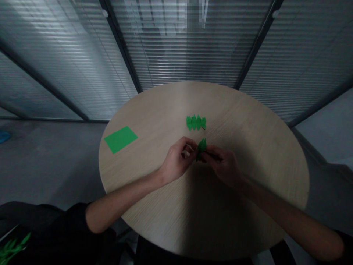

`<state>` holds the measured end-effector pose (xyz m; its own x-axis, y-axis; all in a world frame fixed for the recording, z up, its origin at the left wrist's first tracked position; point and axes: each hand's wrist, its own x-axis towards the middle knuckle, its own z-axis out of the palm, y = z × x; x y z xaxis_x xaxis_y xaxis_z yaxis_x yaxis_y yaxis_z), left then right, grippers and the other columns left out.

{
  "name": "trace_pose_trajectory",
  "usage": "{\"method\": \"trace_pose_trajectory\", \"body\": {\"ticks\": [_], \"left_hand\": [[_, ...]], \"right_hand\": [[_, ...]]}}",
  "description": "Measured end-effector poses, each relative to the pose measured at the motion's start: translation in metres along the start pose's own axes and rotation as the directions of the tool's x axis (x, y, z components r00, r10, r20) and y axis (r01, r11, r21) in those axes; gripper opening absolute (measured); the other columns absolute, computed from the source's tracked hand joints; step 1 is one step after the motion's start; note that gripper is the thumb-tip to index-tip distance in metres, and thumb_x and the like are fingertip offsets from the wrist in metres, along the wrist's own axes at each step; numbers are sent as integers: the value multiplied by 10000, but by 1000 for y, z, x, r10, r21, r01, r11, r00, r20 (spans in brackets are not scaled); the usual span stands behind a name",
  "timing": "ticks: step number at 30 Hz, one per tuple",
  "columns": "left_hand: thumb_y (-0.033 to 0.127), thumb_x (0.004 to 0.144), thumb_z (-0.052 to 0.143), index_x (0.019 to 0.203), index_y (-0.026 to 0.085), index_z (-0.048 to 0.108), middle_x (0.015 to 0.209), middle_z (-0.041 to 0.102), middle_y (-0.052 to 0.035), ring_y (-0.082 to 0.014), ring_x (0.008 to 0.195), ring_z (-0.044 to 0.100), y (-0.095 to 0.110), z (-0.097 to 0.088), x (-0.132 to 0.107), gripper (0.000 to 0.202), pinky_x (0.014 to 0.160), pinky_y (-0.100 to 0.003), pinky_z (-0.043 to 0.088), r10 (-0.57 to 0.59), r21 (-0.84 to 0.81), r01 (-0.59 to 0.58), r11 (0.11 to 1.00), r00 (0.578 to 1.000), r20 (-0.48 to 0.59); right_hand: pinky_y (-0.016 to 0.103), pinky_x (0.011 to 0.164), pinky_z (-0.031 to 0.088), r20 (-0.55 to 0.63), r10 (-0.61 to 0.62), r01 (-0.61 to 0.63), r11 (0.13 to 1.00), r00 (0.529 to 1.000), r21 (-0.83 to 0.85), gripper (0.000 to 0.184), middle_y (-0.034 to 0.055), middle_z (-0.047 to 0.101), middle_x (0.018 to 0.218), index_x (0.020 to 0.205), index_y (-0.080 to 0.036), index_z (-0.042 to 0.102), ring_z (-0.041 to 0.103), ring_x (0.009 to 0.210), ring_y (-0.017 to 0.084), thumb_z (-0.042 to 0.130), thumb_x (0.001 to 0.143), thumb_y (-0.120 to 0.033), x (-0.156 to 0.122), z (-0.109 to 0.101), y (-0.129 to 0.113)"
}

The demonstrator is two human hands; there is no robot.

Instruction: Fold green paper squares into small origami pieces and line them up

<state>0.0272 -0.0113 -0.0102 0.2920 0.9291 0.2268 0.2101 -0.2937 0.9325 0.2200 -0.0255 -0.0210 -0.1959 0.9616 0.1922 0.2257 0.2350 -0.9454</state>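
Observation:
Between my two hands is a small folded piece of green paper (pixel 202 144), its pointed tip standing up above my fingers. My left hand (pixel 180 156) pinches it from the left with thumb and fingers. From the right, my right hand (pixel 223 162) has its fingertips closed on the same piece. Its lower part is hidden by my fingers. Just beyond my hands lies a row of several cut or folded green paper shapes (pixel 196 122), side by side with pointed ends.
A flat green paper sheet (pixel 121 139) lies near the left edge of the round wooden table (pixel 154 110). Glass panels with blinds (pixel 176 62) stand behind the table. Something green and leafy (pixel 13 248) shows at the lower left, and a blue object (pixel 4 136) is on the floor.

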Motion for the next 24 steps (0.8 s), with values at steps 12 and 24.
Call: {"method": "trace_pose_trajectory", "body": {"ticks": [12, 24], "left_hand": [[322, 941, 646, 955, 158, 617, 720, 607, 7, -107, 577, 579, -1, -1, 1, 167, 513, -225, 462, -86, -3, 86, 996, 994, 61], [261, 930, 641, 886, 171, 594, 715, 533, 29, -93, 593, 516, -5, 3, -2, 111, 513, -214, 421, 15, 56, -15, 998, 1000, 1]], "right_hand": [[342, 722, 607, 22, -43, 46, 984, 999, -170, 234, 40, 789, 831, 1018, -208, 791, 759, 758, 213, 598, 1002, -340, -3, -3, -5], [287, 643, 643, -117, -130, 124, 991, 985, -53, 209, 42, 771, 905, 1003, -221, 628, 786, 750, 191, 701, 968, -414, -1, 2, 10]]}}
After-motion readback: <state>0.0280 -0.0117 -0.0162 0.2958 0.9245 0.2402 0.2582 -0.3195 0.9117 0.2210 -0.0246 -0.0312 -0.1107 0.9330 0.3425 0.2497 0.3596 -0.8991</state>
